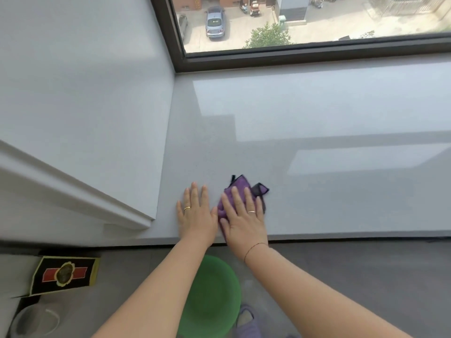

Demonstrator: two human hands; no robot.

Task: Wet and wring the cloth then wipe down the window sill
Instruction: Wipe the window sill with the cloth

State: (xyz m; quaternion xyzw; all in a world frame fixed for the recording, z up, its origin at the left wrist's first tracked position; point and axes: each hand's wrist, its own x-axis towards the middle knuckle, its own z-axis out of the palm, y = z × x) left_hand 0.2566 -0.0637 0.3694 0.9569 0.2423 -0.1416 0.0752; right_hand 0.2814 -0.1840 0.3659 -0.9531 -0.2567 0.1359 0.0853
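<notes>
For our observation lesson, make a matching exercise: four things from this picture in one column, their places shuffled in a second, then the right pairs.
1 cloth
2 left hand
3 green bucket
4 car

A outside the window
B under the right hand
C flat on the bare sill
D on the floor below the sill

Pairs: 1-B, 2-C, 3-D, 4-A.

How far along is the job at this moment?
Wetting and wringing look finished: the purple cloth lies on the window sill. In hand: the right hand presses it flat near the sill's left end, left hand beside it. Left: apparently the long stretch rightward.
</notes>
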